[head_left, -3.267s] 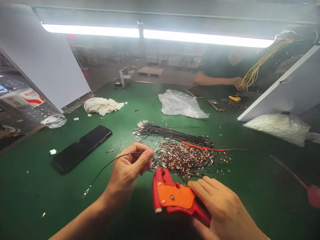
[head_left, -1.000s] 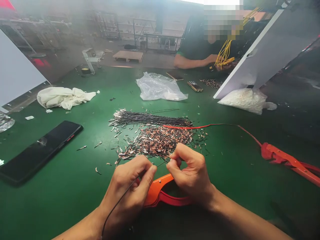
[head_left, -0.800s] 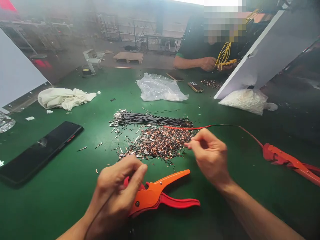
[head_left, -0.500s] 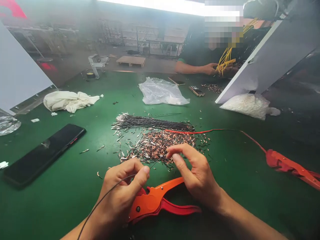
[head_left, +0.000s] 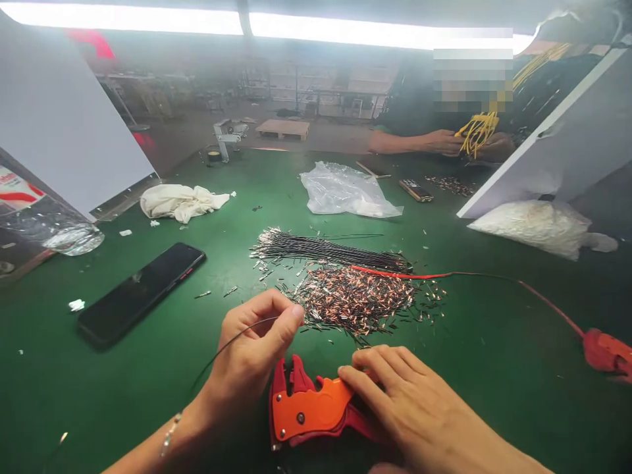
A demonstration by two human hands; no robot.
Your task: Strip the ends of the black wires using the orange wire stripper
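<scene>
Between thumb and bent fingers, my left hand [head_left: 261,349] pinches a thin black wire [head_left: 224,347] whose tail runs back past the wrist. My right hand [head_left: 402,395] is curled over the handles of an orange and red wire stripper [head_left: 313,411] lying on the table; the palm and part of the handles are hidden. The stripper's red jaws point away from me, just right of my left hand. Beyond them lies a pile of short black and copper-coloured wire offcuts [head_left: 358,299]. Behind the pile is a bundle of black wires [head_left: 320,249] with metal tips at its left end.
A phone [head_left: 143,293] and a white cloth [head_left: 180,203] lie left on the green table. A clear plastic bag [head_left: 348,189] is farther back. At right are a red cord [head_left: 474,274], another red-orange tool [head_left: 607,352] and a white bag [head_left: 536,224]. Opposite, a co-worker handles yellow wires [head_left: 478,131].
My right hand has left the wire's end, come down and closed over the stripper's handles. My left hand still pinches the wire. The head view has shifted, moving the scene rightwards.
</scene>
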